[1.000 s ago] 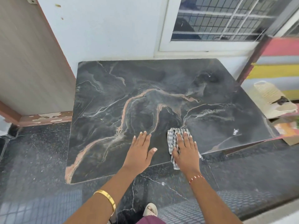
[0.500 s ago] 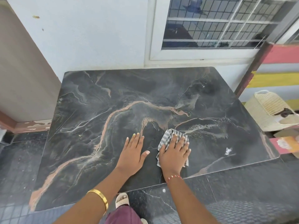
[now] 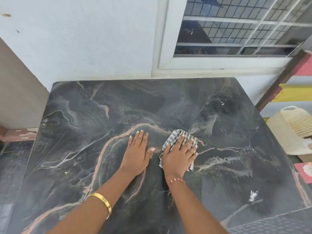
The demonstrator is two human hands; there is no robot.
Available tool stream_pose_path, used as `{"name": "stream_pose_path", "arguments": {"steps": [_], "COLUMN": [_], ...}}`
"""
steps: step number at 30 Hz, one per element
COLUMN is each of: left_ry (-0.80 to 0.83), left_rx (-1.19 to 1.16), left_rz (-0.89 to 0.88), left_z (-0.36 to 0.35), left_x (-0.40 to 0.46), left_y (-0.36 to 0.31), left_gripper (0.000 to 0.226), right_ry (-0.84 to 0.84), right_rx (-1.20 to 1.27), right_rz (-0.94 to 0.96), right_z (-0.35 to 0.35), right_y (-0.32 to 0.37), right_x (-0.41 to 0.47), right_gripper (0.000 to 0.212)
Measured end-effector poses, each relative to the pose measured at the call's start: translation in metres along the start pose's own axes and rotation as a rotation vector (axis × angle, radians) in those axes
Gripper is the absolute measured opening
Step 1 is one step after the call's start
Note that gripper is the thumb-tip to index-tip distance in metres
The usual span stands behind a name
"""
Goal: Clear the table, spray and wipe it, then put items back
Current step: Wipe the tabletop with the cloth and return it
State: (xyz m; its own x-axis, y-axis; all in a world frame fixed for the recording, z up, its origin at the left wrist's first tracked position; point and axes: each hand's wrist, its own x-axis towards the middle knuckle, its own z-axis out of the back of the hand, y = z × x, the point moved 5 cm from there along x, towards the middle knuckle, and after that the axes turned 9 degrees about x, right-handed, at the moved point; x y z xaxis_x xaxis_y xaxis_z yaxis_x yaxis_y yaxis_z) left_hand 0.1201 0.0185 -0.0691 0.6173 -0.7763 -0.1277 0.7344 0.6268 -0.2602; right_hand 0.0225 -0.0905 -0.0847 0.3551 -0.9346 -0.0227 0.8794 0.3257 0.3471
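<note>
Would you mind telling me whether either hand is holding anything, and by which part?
The right hand presses flat on the middle of the checked cloth, fingers straight, not gripping. The left hand lies flat on the table, holding nothing.

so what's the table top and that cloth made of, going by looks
Table top: looks like polished dark marble or a marble-look laminate, with pink and white veins and a soft sheen; which one can't be told. Cloth: thin woven fabric, probably cotton, matte, grey-and-white check, crumpling under the right hand.

barred window [image 3: 236, 29], woven basket [image 3: 294, 128], white wall [image 3: 84, 48]
</note>
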Motion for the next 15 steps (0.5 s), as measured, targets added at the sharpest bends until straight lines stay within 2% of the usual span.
{"name": "stream_pose_path", "arguments": {"steps": [15], "left_ry": [-0.028], "left_rx": [-0.054], "left_rz": [0.102], "left_z": [0.010], "left_x": [0.074], "left_y": [0.036], "left_gripper": [0.114], "right_ry": [-0.022], "right_rx": [0.008], "right_rz": [0.083], "right_z": [-0.023], "right_y": [0.055], "right_x": [0.093], "right_gripper": [0.067]}}
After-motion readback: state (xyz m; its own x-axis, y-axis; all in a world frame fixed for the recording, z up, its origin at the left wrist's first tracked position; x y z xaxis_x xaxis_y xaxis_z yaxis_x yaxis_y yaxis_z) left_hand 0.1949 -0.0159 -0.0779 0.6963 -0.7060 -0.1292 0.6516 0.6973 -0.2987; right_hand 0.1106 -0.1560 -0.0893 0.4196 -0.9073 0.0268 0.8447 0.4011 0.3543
